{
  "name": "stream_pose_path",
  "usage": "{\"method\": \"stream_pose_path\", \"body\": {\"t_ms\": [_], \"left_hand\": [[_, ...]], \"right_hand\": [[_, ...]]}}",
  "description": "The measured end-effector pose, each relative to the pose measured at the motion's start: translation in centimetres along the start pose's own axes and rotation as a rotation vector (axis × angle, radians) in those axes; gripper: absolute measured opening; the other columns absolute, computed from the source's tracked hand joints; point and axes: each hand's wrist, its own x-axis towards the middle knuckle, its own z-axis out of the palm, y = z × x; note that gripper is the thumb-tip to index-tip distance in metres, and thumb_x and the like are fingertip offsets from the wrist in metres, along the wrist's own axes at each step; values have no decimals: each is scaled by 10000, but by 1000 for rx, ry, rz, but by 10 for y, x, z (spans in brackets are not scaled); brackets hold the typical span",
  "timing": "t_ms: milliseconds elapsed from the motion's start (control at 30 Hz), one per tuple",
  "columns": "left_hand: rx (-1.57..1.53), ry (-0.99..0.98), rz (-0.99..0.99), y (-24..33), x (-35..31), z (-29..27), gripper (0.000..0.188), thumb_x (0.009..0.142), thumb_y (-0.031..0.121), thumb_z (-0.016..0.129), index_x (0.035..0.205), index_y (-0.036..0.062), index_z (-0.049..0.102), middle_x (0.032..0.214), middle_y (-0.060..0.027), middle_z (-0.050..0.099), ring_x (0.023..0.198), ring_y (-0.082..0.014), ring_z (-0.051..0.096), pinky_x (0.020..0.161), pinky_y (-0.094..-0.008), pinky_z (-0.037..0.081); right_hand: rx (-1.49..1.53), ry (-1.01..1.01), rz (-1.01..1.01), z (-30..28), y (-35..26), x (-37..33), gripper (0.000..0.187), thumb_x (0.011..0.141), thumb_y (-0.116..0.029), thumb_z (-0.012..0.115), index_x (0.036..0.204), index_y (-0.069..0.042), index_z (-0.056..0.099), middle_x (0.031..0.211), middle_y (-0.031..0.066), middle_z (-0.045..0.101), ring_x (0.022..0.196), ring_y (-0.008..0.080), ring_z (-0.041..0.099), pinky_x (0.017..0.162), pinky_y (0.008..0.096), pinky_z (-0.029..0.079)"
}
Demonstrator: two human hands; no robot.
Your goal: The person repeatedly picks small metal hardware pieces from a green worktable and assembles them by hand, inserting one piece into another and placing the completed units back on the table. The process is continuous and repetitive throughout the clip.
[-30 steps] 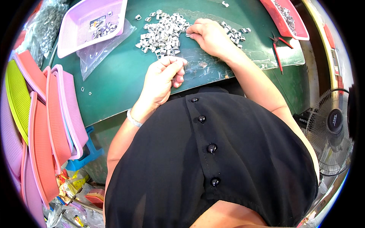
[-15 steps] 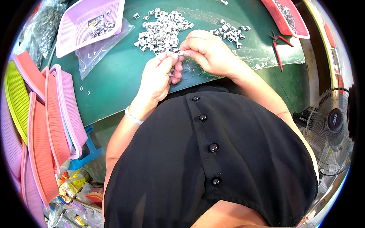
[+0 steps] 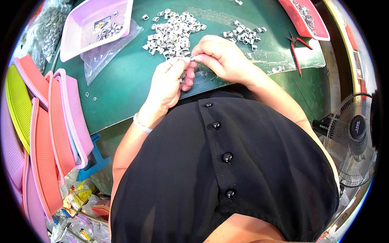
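Over the near edge of the green table, a small silver metal ring [image 3: 192,58] is pinched between the fingertips of both hands. My left hand [image 3: 167,81] is closed on it with thumb and forefinger; more grey metal shows among its curled lower fingers, partly hidden. My right hand [image 3: 223,57] grips the same small ring from the right with thumb and forefinger. Just beyond the fingers lies a big heap of squarish silver metal rings [image 3: 172,34]. A smaller group of such rings [image 3: 244,34] lies beyond my right hand.
A lilac basket [image 3: 72,38] with some metal pieces stands far left, on a clear plastic bag [image 3: 99,62]. At the far right are a pink basket [image 3: 322,33] of metal pieces and red-handled pliers [image 3: 297,56]. Stacked baskets [image 3: 42,158] stand left; a fan [image 3: 350,133] stands right.
My right hand has dipped slightly toward me and its fingers have bent a little more around the small ring. My left hand has hardly moved.
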Motion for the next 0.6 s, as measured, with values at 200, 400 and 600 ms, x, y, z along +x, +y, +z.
{"method": "stream_pose_path", "body": {"t_ms": [200,400,600], "left_hand": [[16,5,0,-1,0,0,161,861,169,525,814,31,594,615,-8,539,480,-81,464,424,-192,351],[48,9,-9,0,-1,1,167,873,173,514,819,30,582,619,-8,521,481,-86,435,433,-195,341],[67,-7,-4,-1,-1,0,169,870,182,519,820,35,586,619,-8,520,483,-88,436,433,-197,342]], "right_hand": [[14,-10,17,1,1,-2,72,795,-58,565,847,-14,587,781,81,571,737,237,571,639,304,458],[87,-43,103,0,1,-4,89,819,-66,553,877,-11,592,813,83,587,772,218,585,674,285,461],[216,-91,227,-2,2,-7,94,833,-71,544,890,-14,592,835,72,598,788,174,582,705,270,452]]}}
